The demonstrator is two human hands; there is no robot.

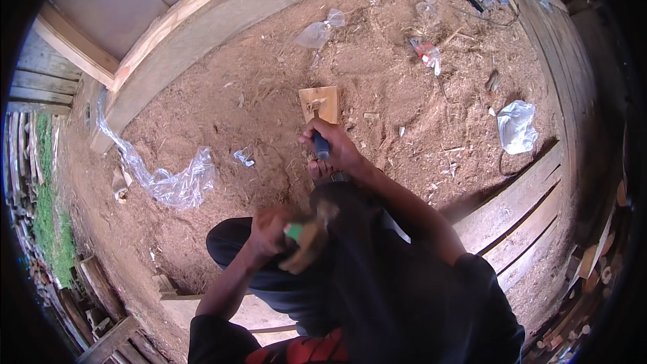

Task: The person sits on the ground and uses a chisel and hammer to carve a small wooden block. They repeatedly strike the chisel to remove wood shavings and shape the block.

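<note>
My right hand (340, 148) is closed round the dark blue handle of a chisel (321, 145). The blade end points at a pale wooden block (329, 98) on the ground, where a roughly cut recess shows; whether the tip touches the wood I cannot make out. My left hand (268, 230), nearer my body and over my knee, grips a wooden mallet (304, 251) with a green patch. Motion smears the mallet, so its exact shape is unclear. Just below the chisel handle, toes of a foot (322, 169) show near the block.
Sawdust and shavings cover the ground. Clear plastic wrap (176, 185) lies left, a white plastic bag (517, 127) right, and a red-and-clear packet (426, 54) farther off. Tools with a cord (475, 0) lie far right. A wooden frame (114, 71) stands far left; slatted planks (515, 219) are at right.
</note>
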